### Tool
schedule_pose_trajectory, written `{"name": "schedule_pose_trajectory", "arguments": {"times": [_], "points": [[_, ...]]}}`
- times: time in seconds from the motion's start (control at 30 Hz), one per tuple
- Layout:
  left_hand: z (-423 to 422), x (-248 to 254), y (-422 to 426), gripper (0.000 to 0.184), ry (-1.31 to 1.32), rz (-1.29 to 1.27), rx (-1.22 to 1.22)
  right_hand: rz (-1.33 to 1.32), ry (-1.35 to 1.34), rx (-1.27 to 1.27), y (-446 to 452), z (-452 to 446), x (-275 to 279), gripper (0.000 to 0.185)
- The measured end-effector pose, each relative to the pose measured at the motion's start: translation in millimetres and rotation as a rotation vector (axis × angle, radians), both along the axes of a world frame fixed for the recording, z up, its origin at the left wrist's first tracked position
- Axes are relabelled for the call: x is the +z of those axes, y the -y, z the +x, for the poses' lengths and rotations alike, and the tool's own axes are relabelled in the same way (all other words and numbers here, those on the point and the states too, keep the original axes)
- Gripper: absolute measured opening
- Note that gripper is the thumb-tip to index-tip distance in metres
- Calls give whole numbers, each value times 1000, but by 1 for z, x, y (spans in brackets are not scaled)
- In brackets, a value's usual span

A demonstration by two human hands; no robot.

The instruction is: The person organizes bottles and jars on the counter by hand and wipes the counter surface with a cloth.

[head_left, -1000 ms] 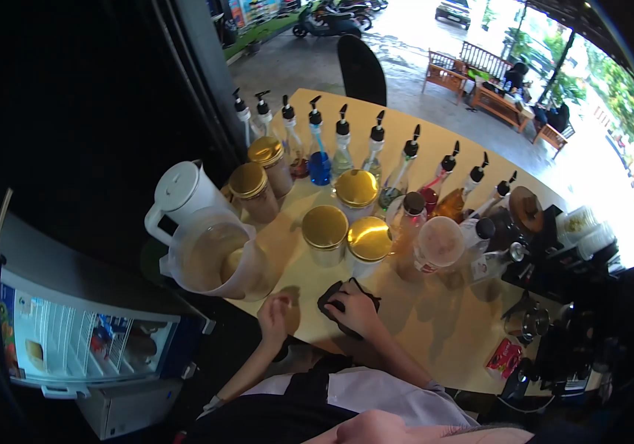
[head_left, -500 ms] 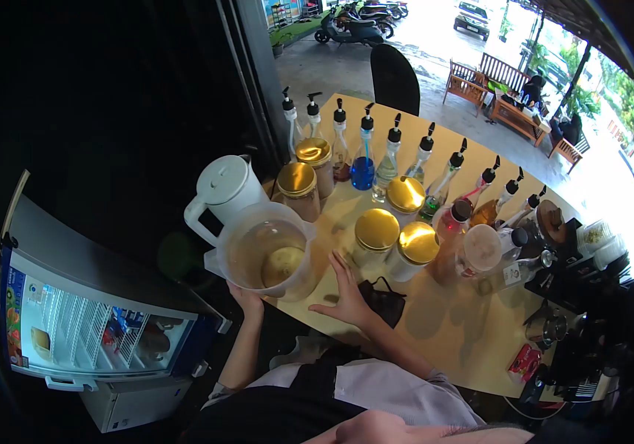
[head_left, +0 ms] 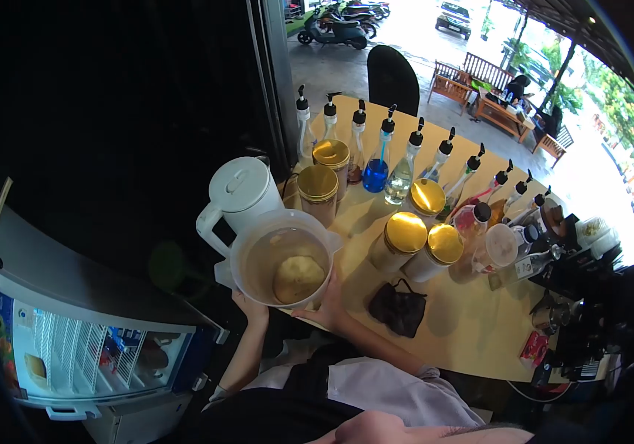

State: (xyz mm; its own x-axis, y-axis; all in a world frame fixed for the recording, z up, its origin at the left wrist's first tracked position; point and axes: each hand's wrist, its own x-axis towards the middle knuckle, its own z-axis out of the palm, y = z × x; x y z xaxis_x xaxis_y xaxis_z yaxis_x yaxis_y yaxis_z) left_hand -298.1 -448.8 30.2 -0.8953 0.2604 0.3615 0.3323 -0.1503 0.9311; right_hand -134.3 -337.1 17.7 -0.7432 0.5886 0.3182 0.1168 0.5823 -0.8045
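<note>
A large translucent plastic pitcher [head_left: 247, 255] is between my two hands at the table's near left edge, its mouth facing me. Through the mouth shows a round, pale yellowish base; whether any liquid lies inside I cannot tell. My left hand [head_left: 251, 307] grips it from below on the left, the fingers partly hidden behind it. Against its right side my right hand [head_left: 328, 307] is pressed, fingers up along the wall and thumb toward the bottom. Right behind it stands a white lidded jug [head_left: 239, 189].
Gold-lidded jars [head_left: 406, 233] and a row of pump bottles [head_left: 377, 174] stand on the wooden table [head_left: 472, 325]. A crumpled black pouch-like item [head_left: 398, 309] lies right of my right hand. A lit display fridge [head_left: 88, 348] is at lower left.
My right hand, open beside the pitcher before, has closed against its right side. The pitcher is turned and tipped so more of its base shows. The whole view has shifted slightly.
</note>
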Motion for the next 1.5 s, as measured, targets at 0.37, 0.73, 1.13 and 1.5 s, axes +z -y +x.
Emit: {"name": "schedule_pose_trajectory", "arguments": {"times": [0.37,0.73,1.13,1.5], "points": [[-23,9,12,44,-265,-232,116,-67,-124,7,27,-34,-8,148],[35,-51,53,75,-518,-33,254,-41,-155,112,9,-15,0,135],[119,-33,-86,62,-291,-28,-493,309,230,37,-60,146,23,37],[66,-27,-240,102,43,-142,180,373,368,-21,-53,188,8,55]]}}
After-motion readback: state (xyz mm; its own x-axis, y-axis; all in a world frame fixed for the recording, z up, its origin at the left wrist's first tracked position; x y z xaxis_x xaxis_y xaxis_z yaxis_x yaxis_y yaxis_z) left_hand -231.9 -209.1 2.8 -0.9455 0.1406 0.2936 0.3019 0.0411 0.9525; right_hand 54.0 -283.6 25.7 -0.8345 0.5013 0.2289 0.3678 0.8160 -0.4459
